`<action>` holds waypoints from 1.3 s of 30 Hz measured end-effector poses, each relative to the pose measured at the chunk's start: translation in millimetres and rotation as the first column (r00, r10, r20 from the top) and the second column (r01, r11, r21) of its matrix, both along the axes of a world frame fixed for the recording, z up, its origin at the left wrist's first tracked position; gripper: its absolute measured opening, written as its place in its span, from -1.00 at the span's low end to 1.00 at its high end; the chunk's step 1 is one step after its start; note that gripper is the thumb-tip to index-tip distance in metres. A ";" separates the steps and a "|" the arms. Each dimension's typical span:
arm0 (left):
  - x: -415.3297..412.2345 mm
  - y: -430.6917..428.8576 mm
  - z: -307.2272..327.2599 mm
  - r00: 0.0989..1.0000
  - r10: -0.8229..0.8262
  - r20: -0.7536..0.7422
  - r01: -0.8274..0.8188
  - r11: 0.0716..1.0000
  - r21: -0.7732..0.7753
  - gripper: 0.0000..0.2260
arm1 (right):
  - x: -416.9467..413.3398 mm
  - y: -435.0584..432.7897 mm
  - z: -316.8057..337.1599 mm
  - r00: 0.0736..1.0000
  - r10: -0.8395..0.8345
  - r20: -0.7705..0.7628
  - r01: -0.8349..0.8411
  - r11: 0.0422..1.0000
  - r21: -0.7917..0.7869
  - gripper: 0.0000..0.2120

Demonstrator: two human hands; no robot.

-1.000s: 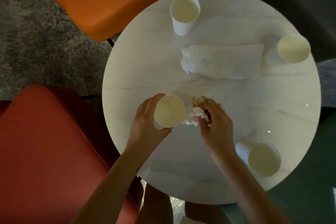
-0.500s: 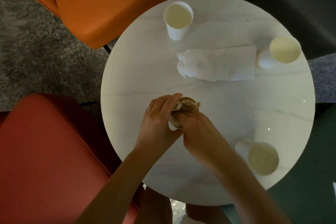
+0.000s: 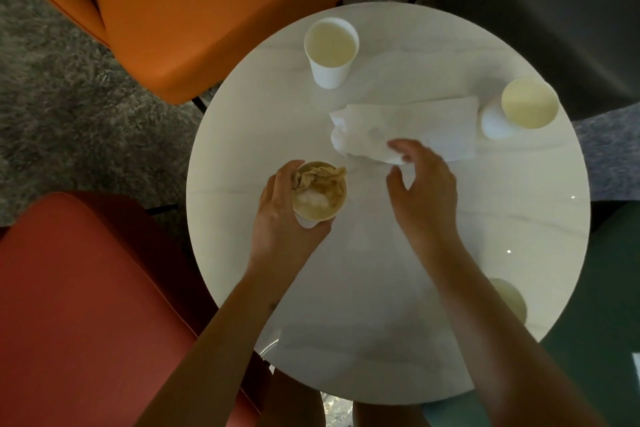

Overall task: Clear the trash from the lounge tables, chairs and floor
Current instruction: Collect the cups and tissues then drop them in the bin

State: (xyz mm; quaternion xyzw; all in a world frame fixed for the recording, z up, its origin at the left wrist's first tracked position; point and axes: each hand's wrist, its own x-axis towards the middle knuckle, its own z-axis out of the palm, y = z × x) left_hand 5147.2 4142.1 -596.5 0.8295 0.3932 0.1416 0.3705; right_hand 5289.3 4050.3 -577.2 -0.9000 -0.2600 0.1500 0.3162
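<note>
The round white bench is filling mid-frame, with an orange chair sitting upper left. A flat napkin is lying upper middle. The right hand is hovering at the napkin's near edge, fingers spread, holding nothing. The left hand is gripping a cup left of centre, stuffed with crumpled paper.

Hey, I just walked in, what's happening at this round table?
A person is clearing trash off the round table. Their left grip holds a paper cup stuffed with crumpled napkins, while the right grip hovers, fingers spread, at the near edge of the flat white napkin. Three more paper cups stand on the table, the nearest partly hidden behind the right forearm.
</note>
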 end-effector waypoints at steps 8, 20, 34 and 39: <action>8.5 7.0 -5.3 1.000 -0.003 -0.002 0.003 1.000 0.010 -0.32 | 29.1 30.8 -59.3 0.999 -0.039 0.002 0.037 0.935 -0.352 -0.57; 12.8 6.8 -2.1 0.999 -0.022 -0.027 0.023 0.999 0.034 -0.33 | 3.9 24.9 -8.1 0.959 0.010 0.282 -0.086 0.962 0.257 -0.77; 16.3 -1.2 -1.3 0.995 -0.079 -0.056 0.084 0.991 0.102 -0.55 | -44.9 14.4 4.7 0.827 0.562 -0.009 -0.560 0.823 -0.096 -0.51; 15.6 -7.7 -4.6 0.995 -0.092 -0.038 0.095 0.993 0.076 -0.52 | -40.9 15.3 4.6 0.844 0.532 -0.067 -0.535 0.842 -0.062 -0.57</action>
